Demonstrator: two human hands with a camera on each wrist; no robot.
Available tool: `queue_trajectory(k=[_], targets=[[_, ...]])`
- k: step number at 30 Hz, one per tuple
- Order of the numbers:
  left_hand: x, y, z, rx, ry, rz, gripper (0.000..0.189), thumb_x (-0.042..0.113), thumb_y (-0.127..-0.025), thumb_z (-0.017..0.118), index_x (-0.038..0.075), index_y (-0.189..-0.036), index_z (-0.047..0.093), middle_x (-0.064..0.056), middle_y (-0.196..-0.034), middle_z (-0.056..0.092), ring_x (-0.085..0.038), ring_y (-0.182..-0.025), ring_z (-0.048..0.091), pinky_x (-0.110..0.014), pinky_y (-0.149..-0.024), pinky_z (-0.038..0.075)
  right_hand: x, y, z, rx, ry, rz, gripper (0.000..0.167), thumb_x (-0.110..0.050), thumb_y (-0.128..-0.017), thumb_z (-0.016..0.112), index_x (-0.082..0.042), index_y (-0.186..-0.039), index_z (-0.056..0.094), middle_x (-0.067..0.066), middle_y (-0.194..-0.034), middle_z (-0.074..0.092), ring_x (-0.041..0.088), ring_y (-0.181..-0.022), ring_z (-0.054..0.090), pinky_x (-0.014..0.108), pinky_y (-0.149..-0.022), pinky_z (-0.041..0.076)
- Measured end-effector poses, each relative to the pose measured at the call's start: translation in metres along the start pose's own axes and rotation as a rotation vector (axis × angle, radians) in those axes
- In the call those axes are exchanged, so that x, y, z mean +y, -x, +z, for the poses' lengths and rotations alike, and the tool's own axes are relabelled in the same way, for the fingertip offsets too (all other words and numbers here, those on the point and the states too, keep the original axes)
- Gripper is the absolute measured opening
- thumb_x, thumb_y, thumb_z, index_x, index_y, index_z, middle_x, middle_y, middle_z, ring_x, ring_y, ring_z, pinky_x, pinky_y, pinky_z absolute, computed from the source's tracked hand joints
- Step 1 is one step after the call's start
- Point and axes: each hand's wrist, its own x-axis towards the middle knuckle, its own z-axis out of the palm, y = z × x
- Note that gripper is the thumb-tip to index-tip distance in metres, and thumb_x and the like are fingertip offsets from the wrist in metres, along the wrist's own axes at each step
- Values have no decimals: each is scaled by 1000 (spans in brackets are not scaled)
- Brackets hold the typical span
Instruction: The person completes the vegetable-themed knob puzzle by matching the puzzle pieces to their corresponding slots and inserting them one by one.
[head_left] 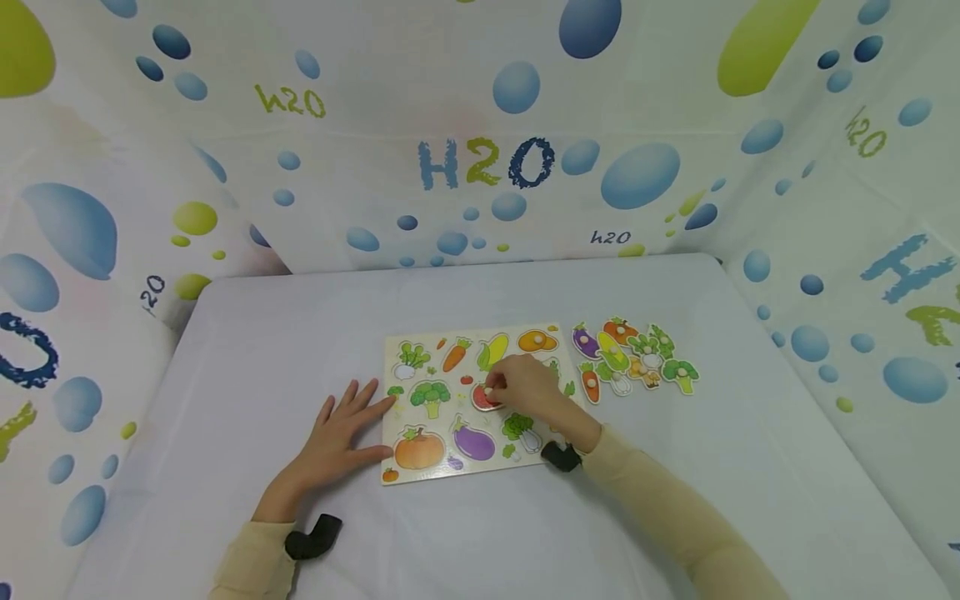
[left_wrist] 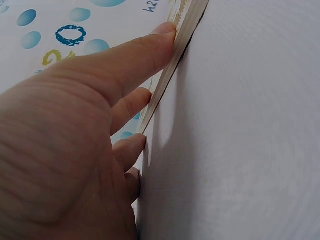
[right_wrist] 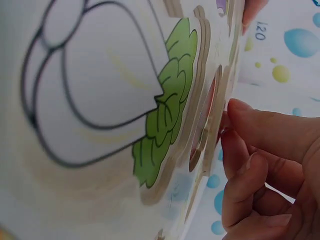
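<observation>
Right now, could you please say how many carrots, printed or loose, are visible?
3: the large printed carrot and small printed carrot on the puzzle board, and a loose carrot piece right of it. The right hand may hide others.

Head view's kinda dim, light pretty even. Left wrist cam gets a soft shadow mid-frame on the cloth (left_wrist: pixel 255 130) beside the board (left_wrist: pixel 165 77); right one's blurry lower left.

Puzzle board (head_left: pixel 450 421): cream, multicoloured vegetable prints.
Pinched piece (head_left: pixel 484 402), on board: red.
Carrot piece (head_left: pixel 591 387), right of board: orange, green-topped.
Eggplant piece (head_left: pixel 584 342), right of board: purple.
Tablecloth (head_left: pixel 480 542), beneath board: plain white.
Backdrop (head_left: pixel 390 75), behind board: white, blue and lime droplets, lettering.
Sleeves (head_left: pixel 667 500), nearside of board: beige.
</observation>
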Motion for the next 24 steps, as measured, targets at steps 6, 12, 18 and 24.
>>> queue_trajectory(k=[6, 12, 18, 24], targets=[[0, 0, 1, -7, 2, -3, 72, 42, -82, 73, 14, -144, 50, -20, -159, 27, -46, -149, 11, -67, -115, 2, 2, -3, 5, -11, 16, 16, 10, -23, -84, 77, -14, -84, 74, -5, -72, 62, 10, -63, 50, 20, -54, 39], [1, -1, 1, -5, 2, 0, 72, 42, -81, 74, 14, -143, 50, -20, -159, 28, -47, -148, 11, -68, -115, 3, 3, -4, 6, -9, 1, 43, 10, -24, -84, 78, -14, -83, 74, -5, -71, 62, 10, -62, 51, 20, -53, 39], [3, -2, 0, -8, 6, -1, 72, 42, -81, 74, 14, -144, 50, -20, -159, 27, -47, -149, 11, -67, -115, 2, 3, -5, 7, -34, 1, 76, 11, -25, -84, 77, -15, -83, 73, -6, -71, 62, 10, -63, 51, 21, -54, 39], [3, -1, -1, -6, 8, -7, 71, 41, -81, 74, 14, -143, 50, -21, -159, 27, -47, -148, 11, -67, -115, 2, 1, -6, 6, -32, -34, 70, 10, -24, -84, 77, -13, -85, 75, -5, -72, 64, 11, -62, 52, 21, -54, 39]])
